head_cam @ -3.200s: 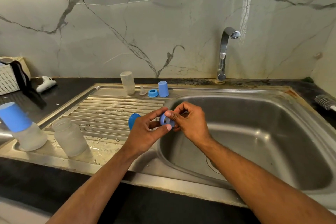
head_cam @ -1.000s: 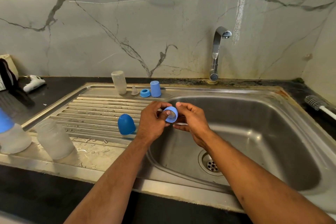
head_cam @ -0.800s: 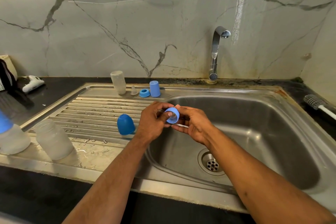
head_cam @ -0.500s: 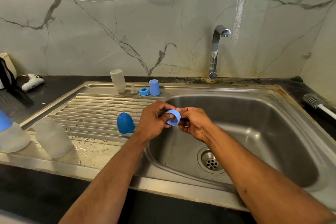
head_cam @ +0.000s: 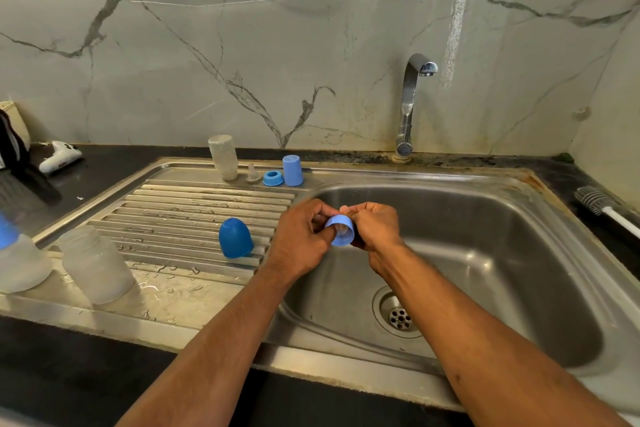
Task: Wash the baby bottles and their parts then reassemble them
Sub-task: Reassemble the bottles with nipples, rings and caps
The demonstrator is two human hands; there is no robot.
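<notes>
Over the left edge of the sink basin (head_cam: 485, 253), both hands hold a light blue bottle collar ring (head_cam: 341, 230) with something clear inside it. My left hand (head_cam: 303, 239) pinches the ring from the left, its thumb at the opening. My right hand (head_cam: 375, 227) grips it from the right. A dark blue cap (head_cam: 234, 237) stands on the ribbed drainboard (head_cam: 173, 215). At the back stand a frosted bottle (head_cam: 223, 157), a clear teat (head_cam: 253, 173), a blue ring (head_cam: 273, 178) and a light blue cap (head_cam: 292, 170). Two more frosted bottles (head_cam: 95, 265) (head_cam: 20, 260) stand at front left.
The tap (head_cam: 410, 104) rises behind the basin, with no water running. A bottle brush (head_cam: 602, 206) lies on the dark counter at right. A white object (head_cam: 60, 155) and a basket sit at far left. The drain (head_cam: 400, 315) is uncovered.
Both hands have kept the blue ring between them, turning it and working at it with the fingers. The other parts stay where they were.
</notes>
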